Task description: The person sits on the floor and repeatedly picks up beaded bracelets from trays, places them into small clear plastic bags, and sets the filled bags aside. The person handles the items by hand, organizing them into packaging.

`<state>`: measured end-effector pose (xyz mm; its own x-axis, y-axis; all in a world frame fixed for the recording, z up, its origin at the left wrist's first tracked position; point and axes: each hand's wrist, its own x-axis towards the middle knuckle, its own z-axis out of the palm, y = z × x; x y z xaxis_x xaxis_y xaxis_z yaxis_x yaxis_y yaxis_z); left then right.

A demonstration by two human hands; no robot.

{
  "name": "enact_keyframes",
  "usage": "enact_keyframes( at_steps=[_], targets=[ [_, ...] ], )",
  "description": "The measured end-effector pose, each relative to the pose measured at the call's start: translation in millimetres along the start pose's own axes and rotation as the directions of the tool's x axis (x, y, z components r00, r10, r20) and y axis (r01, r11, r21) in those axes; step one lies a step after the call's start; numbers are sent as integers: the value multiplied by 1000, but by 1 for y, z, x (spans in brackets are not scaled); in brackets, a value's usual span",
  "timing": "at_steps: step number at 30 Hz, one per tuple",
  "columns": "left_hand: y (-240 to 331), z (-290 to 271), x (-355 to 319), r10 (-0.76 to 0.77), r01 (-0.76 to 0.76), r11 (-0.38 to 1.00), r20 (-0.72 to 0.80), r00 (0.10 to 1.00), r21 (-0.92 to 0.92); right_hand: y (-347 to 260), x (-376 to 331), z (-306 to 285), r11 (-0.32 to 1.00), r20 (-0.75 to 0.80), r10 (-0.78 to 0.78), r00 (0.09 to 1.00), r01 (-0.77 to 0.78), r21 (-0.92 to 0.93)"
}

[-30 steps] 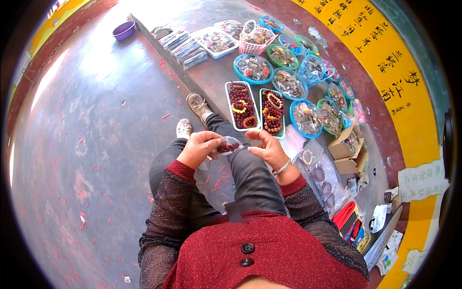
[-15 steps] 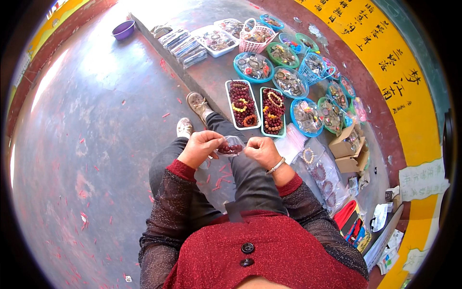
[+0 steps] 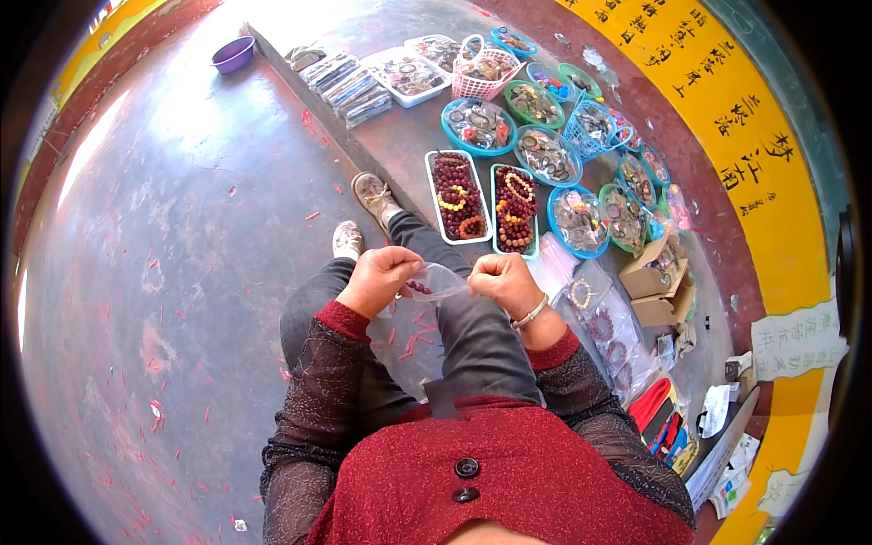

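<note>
A small clear plastic bag (image 3: 442, 281) is stretched between my two hands above my knees. My left hand (image 3: 381, 280) is closed in a pinch at its left end. Dark red beads (image 3: 419, 287) show right beside those fingers, mostly hidden; whether they are inside the bag I cannot tell. My right hand (image 3: 509, 283), with a pale bangle at the wrist, is closed on the bag's right end. Beyond my hands, two trays stand side by side: the left tray (image 3: 471, 241) and the right tray (image 3: 515, 256), both full of dark red and yellow bead bracelets.
Several round basins of trinkets, among them a blue basin (image 3: 579, 254), cover the raised floor ahead and to the right. An open cardboard box (image 3: 660, 309) and plastic-wrapped bracelets (image 3: 610, 336) lie at the right. A purple basin (image 3: 233, 60) stands far left, past the step edge (image 3: 304, 109).
The bag has been drawn out longer and flatter between my hands. The dark red beads, earlier mid-bag, now show close to my left fingers. My right hand has shifted slightly.
</note>
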<state>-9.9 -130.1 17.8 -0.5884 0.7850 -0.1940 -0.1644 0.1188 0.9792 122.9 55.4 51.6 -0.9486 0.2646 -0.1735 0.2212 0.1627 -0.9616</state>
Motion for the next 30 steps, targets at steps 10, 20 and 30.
enact_keyframes(
  at_steps=[10, 20, 30],
  targets=[
    [3, -1, 0, -13, 14, 992, 10, 1000, -127, 29, 2, 0, 991, 1, -121, 993, 121, 53],
    [12, -6, -4, 4, 2, 989, 39, 999, -150, 24, -2, 19, 950, 28, -186, 982, 173, 260],
    [9, -5, 4, 371, -308, 897, 159, 915, -317, -47, -15, 14, 884, -222, -175, 959, 252, 395]
  ],
)
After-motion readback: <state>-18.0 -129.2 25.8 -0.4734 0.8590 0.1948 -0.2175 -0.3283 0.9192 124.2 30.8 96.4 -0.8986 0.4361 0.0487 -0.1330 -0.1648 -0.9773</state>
